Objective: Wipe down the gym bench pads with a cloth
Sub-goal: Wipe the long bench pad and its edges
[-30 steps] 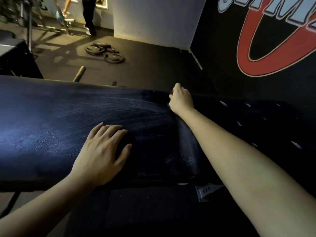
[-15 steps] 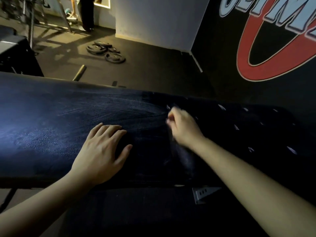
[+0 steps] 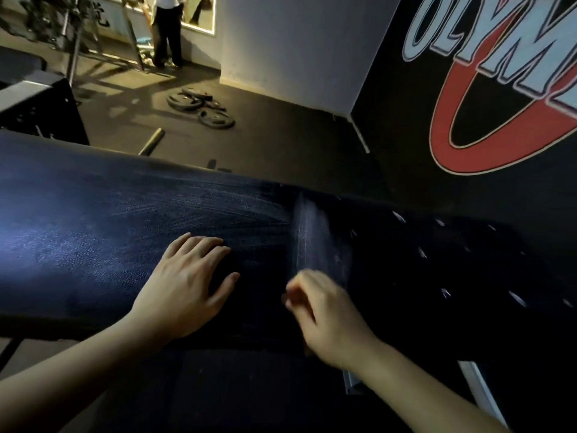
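Your left hand (image 3: 184, 285) lies flat, with straight fingers, on the long dark blue textured vinyl bench pad (image 3: 93, 245). It is just beside your right hand (image 3: 327, 317). The right hand is blurred and sits at the near edge of the pad with its fingers curled. I cannot tell if they pinch the cloth, because no cloth shows clearly. Beyond the knuckles of the right hand a pale narrow wipe streak (image 3: 304, 232) runs across the pad to its far edge.

I think the first danger is that the right hand slides off the near edge and strikes the grey metal bracket (image 3: 351, 384) just below its wrist, since it appears to move quickly. The second danger is an unwiped zone: the patch under your left palm stays dirty if that hand does not shift. The dark area with white flecks (image 3: 452, 260) on the outer side of the right hand is also easy to miss in this weak light. If the cloth is bunched too small, the strokes probably leave gaps between them.
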Demonstrator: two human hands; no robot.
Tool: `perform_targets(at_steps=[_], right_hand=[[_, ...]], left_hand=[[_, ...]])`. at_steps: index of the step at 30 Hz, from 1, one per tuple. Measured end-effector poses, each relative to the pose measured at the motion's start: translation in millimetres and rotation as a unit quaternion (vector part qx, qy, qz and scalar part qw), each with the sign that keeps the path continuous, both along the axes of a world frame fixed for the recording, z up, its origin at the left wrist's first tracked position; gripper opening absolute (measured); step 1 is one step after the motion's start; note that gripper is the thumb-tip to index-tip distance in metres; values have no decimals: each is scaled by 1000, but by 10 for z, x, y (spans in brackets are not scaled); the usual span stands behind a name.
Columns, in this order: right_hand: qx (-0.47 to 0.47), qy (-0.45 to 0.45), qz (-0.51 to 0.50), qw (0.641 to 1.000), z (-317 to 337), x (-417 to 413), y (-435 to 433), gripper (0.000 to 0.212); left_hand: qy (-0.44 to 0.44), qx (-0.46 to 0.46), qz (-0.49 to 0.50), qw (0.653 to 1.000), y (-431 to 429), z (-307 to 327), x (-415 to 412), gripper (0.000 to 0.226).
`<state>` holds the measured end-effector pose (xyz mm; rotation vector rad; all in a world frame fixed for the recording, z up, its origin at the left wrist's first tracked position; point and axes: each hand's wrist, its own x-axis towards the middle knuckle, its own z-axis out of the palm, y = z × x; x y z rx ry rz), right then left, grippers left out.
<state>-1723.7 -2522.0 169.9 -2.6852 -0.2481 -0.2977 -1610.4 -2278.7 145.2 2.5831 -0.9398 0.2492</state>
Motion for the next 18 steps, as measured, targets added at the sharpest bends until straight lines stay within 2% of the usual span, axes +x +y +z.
perform_targets(at_steps=[2,4,8,11,13,16,18], right_hand=[[-24,0,44,999,53,-220,6,7],[-43,-21,31,998,52,10,-61,6],[-46,-44,-71,995,-74,1357,-352,7],[-77,-29,-168,982,-80,2442,-510,14],[-92,-16,-219,971,-97,2810,-472,18],[-74,-30,-226,971,-127,2602,-251,15],[-26,-38,-159,986,-146,2010,-38,10]], left_hand=[[1,-4,1,1000,0,-4,0,62],[0,-7,1,1000,-10,-3,4,61],[5,-7,-2,1000,-12,5,22,55],[7,-12,-5,1000,2,6,38,53],[8,-14,-5,1000,13,0,52,51],[5,-16,-5,1000,14,-18,62,48],[5,-20,2,1000,18,-23,45,48]])
